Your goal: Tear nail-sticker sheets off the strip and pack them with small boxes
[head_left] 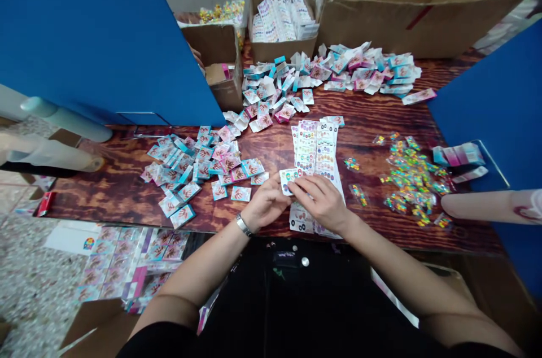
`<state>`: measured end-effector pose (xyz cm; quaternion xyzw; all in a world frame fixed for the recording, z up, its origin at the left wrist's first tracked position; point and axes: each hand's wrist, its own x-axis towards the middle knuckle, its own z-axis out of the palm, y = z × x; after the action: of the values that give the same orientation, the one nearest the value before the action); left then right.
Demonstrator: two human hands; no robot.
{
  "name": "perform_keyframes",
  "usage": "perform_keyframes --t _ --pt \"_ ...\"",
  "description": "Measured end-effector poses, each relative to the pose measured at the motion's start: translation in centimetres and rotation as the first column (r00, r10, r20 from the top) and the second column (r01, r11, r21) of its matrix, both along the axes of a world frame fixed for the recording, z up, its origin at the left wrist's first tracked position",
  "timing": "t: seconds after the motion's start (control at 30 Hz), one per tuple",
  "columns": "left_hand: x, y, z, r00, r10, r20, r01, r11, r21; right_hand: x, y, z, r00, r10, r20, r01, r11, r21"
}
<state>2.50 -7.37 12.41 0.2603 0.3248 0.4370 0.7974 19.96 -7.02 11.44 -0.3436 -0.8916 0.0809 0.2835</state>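
White printed card (289, 181) sits pinched in the grip of left hand (266, 204) and right hand (319, 202), above printed sheets (315, 149) on the wooden table (105, 200); loose packets (190, 163) lie at nine o'clock.

Dark wood table (97, 202) heaped with small printed cards (203, 166)

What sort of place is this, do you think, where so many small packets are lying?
Probably a small packing workshop: heaps of small printed packets lie on a wooden table, cardboard boxes hold more printed sheets, and blue partitions separate the work places.
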Motion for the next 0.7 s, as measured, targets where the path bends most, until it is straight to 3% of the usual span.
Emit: perform_keyframes --t 0.13,0.23,0.3,0.43,0.5,0.6,0.7 --pt "-0.3 -0.4 -0.3 0.99 -0.043 -0.136 0.063 0.986 0.152 0.3 0.6 0.3 0.991 -0.031 -0.128 0.012 0.989 -0.146" --pt "-0.5 -0.4 -0.8 0.925 -0.087 -0.369 0.201 0.938 0.283 0.3 0.8 0.6 0.968 -0.164 -0.189 0.102 0.949 -0.299" --pt "-0.3 -0.4 -1.3 0.875 -0.071 -0.48 0.248 0.915 0.317 0.2 0.5 0.4 0.97 -0.19 -0.151 0.14 0.946 -0.292" --pt "0.4 -0.6 -2.4 0.902 -0.05 -0.428 0.164 0.958 0.234 0.1 -0.6 -0.4 0.975 -0.177 -0.132 0.146 0.966 -0.215" --pt "0.8 -0.8 -2.7 0.929 -0.099 -0.356 0.163 0.975 0.154 1.1 -0.6 -0.7 0.969 -0.182 -0.169 0.131 0.952 -0.275" --pt "0.9 -0.8 -2.6 0.919 -0.155 -0.363 0.217 0.967 0.136 5.2 1.0 -1.5 0.92 -0.354 -0.169 0.253 0.866 -0.431" --pt "0.6 -0.5 -2.6 0.87 -0.145 -0.47 0.251 0.953 0.171 11.3 3.7 -3.0 0.767 -0.616 -0.18 0.441 0.71 -0.548"
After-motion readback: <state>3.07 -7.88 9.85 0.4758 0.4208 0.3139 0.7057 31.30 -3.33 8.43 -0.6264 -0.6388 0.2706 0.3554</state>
